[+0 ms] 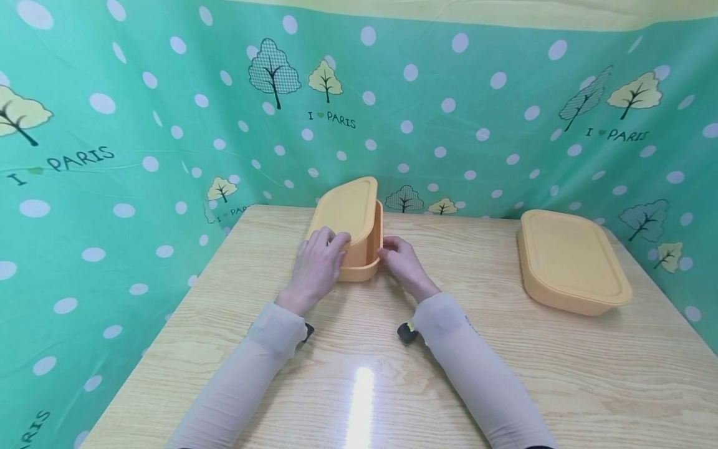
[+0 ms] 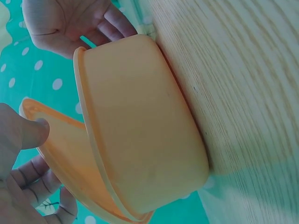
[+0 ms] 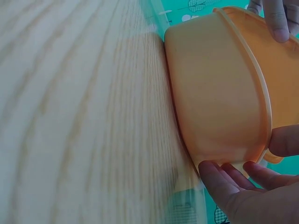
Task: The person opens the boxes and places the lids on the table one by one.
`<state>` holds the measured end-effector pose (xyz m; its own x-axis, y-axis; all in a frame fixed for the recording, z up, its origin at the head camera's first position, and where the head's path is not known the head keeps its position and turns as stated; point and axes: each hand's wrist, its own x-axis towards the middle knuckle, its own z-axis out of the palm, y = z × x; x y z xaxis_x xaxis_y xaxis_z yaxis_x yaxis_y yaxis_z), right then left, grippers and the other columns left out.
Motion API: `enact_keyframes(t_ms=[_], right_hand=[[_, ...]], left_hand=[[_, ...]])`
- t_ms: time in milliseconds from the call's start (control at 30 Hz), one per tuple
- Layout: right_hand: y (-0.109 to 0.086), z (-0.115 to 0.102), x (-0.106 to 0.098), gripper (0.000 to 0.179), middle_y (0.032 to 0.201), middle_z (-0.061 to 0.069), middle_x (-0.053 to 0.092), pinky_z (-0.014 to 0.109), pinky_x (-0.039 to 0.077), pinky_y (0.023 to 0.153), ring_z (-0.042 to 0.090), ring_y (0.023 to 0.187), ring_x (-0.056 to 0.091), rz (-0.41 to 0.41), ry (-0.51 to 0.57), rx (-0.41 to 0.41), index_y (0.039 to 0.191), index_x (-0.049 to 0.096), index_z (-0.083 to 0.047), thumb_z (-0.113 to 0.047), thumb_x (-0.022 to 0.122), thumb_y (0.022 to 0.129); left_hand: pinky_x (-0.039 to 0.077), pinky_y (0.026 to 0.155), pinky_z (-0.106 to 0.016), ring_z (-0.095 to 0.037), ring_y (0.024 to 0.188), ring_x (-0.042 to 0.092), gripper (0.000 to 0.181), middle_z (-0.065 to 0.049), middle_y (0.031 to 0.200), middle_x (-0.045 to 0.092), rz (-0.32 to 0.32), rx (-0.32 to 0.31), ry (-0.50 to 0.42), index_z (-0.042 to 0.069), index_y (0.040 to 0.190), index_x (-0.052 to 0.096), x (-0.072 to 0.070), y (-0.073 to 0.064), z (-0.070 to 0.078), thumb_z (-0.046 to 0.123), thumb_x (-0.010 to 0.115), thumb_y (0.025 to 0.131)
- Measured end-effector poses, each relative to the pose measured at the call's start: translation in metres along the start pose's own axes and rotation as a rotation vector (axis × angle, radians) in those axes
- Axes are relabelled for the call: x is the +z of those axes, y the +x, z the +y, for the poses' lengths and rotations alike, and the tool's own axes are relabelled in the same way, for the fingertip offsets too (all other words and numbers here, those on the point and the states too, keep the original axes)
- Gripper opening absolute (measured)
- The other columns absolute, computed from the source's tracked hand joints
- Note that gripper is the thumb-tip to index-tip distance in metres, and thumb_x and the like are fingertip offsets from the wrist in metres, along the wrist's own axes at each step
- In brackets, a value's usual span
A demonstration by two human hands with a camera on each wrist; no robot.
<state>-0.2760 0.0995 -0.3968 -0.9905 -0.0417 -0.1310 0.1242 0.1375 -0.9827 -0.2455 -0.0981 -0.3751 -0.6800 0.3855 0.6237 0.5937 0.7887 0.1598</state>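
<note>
A light orange plastic storage box sits on the wooden table with its matching lid tilted up over it. The lid's right side is raised, and a gap shows the box's inside. My left hand pinches the lid's near edge, thumb on its underside and fingers on the top in the left wrist view. At the box's right near corner, my right hand grips the wall, thumb at the rim and fingers against the outside. The lid's far left side overlaps the box rim.
A second box of the same colour stands at the table's right side with its lid on. Behind the table hangs a green dotted curtain, which also runs along both sides. Dark wrist devices sit under the sleeves.
</note>
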Motion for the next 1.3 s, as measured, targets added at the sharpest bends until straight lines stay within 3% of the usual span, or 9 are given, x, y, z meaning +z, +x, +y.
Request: enact_keyframes(t_ms=[833, 1300], right_hand=[[-0.0007, -0.0007, 0.0005, 0.04, 0.129, 0.017, 0.052, 0.037, 0.046, 0.098, 0.028, 0.116, 0.054, 0.003, -0.021, -0.002, 0.132, 0.048, 0.001, -0.009, 0.052, 0.094], [0.0021, 0.0017, -0.0008, 0.042, 0.131, 0.017, 0.051, 0.036, 0.045, 0.098, 0.026, 0.115, 0.054, -0.007, -0.021, 0.006, 0.133, 0.047, 0.002, -0.01, 0.052, 0.094]], left_hand=[[0.039, 0.061, -0.034, -0.024, 0.08, 0.048, 0.027, -0.004, 0.089, 0.049, 0.052, -0.006, -0.017, 0.015, 0.111, 0.056, -0.0003, 0.0015, -0.0016, 0.009, 0.067, 0.087], [0.038, 0.062, -0.033, -0.023, 0.078, 0.047, 0.028, -0.004, 0.089, 0.048, 0.043, -0.018, -0.026, 0.015, 0.113, 0.056, -0.0019, 0.0016, -0.0013, 0.008, 0.066, 0.088]])
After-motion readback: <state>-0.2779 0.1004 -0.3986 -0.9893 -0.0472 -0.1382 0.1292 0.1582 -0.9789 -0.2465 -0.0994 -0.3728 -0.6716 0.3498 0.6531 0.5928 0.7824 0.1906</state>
